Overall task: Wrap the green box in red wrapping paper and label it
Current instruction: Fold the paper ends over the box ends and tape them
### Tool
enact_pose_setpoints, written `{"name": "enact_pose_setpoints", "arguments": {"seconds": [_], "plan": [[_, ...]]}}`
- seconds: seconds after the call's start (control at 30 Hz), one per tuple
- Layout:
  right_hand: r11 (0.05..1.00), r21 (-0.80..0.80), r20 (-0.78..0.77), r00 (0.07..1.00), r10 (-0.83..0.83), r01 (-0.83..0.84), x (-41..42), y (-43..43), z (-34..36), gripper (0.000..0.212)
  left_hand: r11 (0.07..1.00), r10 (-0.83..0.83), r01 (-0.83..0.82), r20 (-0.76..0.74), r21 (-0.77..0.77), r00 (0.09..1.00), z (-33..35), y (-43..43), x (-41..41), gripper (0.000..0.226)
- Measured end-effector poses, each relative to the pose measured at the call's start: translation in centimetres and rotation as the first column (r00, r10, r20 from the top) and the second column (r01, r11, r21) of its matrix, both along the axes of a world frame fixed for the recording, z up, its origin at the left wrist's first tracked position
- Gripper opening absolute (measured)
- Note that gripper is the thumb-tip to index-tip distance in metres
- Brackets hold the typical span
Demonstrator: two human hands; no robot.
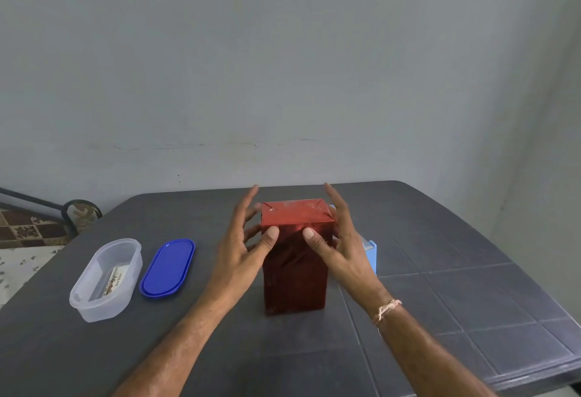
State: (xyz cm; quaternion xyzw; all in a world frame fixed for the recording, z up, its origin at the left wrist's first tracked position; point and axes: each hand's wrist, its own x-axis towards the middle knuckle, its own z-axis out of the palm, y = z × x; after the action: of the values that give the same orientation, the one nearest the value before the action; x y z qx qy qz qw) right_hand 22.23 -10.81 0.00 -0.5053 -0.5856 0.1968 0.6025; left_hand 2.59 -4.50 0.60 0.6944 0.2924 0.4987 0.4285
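Upright on the dark grey table (440, 302), long axis vertical, the tall red-paper-wrapped box (295, 271) stands between 2 spread, equally near hands: left hand (243, 252) at its 9 o'clock, right hand (341, 245) at 3 o'clock, thumbs seemingly touching its front.

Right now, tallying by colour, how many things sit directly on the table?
Red: 1, the wrapped box
Dark blue: 1, the oval lid
Light blue: 1, an object half hidden behind the right hand
Clear: 1, the oval container
Total: 4
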Motion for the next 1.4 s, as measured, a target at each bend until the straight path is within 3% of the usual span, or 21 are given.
{"name": "enact_pose_setpoints", "arguments": {"seconds": [0.17,0.33,0.5,0.77,0.93,1.13,1.23,1.3,1.4], "plan": [[0.994,0.091,0.352,0.932,-0.087,0.058,1.7,0.7,1.2,0.062,0.971,0.026,0.029,-0.228,0.237,0.973,0.9,0.6,-0.6,0.048],[0.999,0.040,0.447,0.893,-0.046,0.032,3.3,1.1,1.4,0.049,0.974,0.014,0.039,-0.230,0.225,0.973,0.9,1.1,-1.2,0.040],[0.998,-0.013,0.666,0.744,-0.043,0.069,4.0,1.4,2.6,0.055,0.974,0.000,0.064,-0.288,0.215,0.958,1.3,1.5,-1.4,0.042],[0.998,0.049,0.426,0.904,-0.047,0.029,3.0,1.2,0.6,0.047,0.993,-0.059,0.077,-0.195,0.084,0.979,0.4,0.6,-0.9,0.049],[0.998,0.040,0.362,0.930,-0.062,0.051,2.3,1.3,0.5,0.048,0.992,-0.114,0.119,-0.142,0.027,0.983,0.2,0.7,-0.9,0.057],[0.998,0.039,0.258,0.964,-0.063,0.055,2.3,1.6,0.4,0.045,0.983,-0.175,0.156,-0.229,-0.101,0.957,-2.7,1.6,-0.7,0.092],[0.999,0.011,0.201,0.979,-0.038,0.037,2.1,1.6,0.6,0.042,0.970,-0.182,0.137,-0.225,-0.203,0.957,-4.9,1.5,-0.7,0.078],[1.000,-0.023,0.083,0.996,-0.012,0.014,1.8,1.8,0.9,0.043,0.963,-0.158,0.113,-0.174,-0.247,0.972,-5.5,1.2,-0.8,0.065],[0.990,-0.134,-0.084,0.995,-0.059,0.047,1.5,2.2,1.0,0.053,0.955,-0.107,0.065,-0.131,-0.290,0.986,-4.9,0.4,-0.7,0.067]]}}
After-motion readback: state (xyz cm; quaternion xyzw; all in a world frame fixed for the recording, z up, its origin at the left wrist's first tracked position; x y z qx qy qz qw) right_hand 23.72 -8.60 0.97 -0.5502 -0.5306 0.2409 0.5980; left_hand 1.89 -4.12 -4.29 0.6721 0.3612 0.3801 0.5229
